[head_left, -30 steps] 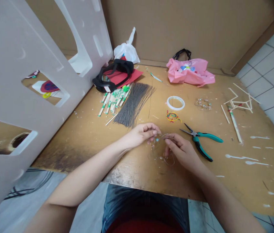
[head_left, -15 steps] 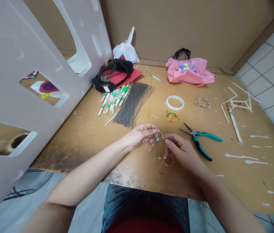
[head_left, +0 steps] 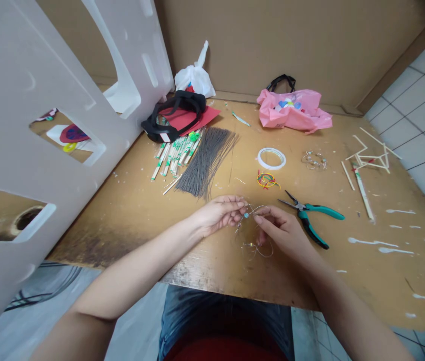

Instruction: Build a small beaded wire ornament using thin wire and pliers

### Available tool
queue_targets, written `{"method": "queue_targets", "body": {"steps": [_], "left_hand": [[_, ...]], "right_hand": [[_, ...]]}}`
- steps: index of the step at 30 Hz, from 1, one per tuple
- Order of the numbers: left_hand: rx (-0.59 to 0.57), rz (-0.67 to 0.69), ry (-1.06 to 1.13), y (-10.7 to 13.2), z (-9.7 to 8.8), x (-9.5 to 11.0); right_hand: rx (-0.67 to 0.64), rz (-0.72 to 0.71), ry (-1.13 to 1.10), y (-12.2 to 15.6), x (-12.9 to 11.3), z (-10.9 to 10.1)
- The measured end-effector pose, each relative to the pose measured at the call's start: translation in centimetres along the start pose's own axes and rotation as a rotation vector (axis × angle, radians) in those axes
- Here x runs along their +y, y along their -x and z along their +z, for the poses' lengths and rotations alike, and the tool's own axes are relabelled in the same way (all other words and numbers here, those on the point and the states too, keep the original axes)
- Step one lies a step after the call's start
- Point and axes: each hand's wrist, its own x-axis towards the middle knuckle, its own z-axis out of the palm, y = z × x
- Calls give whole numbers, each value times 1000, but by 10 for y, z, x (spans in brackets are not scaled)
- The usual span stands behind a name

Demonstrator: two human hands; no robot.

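Note:
Thin beaded wire (head_left: 246, 215) is held between my two hands above the front of the table, with a pale blue bead between the fingertips. My left hand (head_left: 224, 211) pinches one part of it, fingers curled. Opposite, my right hand (head_left: 277, 223) grips another part between thumb and forefinger. Below the right fingers, loose loops with small beads hang down. To the right of that hand lie long-nose pliers (head_left: 302, 206) with teal and black handles, their jaws apart. Farther back rests a separate ring of beaded wire (head_left: 314, 160).
Behind my hands lie a bundle of grey wires (head_left: 206, 160), wrapped chopsticks (head_left: 174, 156), a tape roll (head_left: 271, 158) and coloured bands (head_left: 268, 180). A pink bag (head_left: 295, 111) stands at the back. Joined sticks (head_left: 372, 159) sit right; a white plastic panel (head_left: 84, 100) rises left.
The right hand has shifted slightly, and the blue bead and hanging loops have moved a little to the right. Both hands keep their pinch on the wire.

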Motion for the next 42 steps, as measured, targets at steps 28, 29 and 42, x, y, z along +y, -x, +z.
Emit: {"method": "queue_targets", "body": {"steps": [28,29,42], "left_hand": [[-35,64,-86,5,7,3],[-39,97,-128,6,8,3],[-113,183,-497,11,6,4]], "right_hand": [[164,-220,458,5,3,2],[167,-230,476,5,4,2],[240,-590,837,5,7,1]]}}
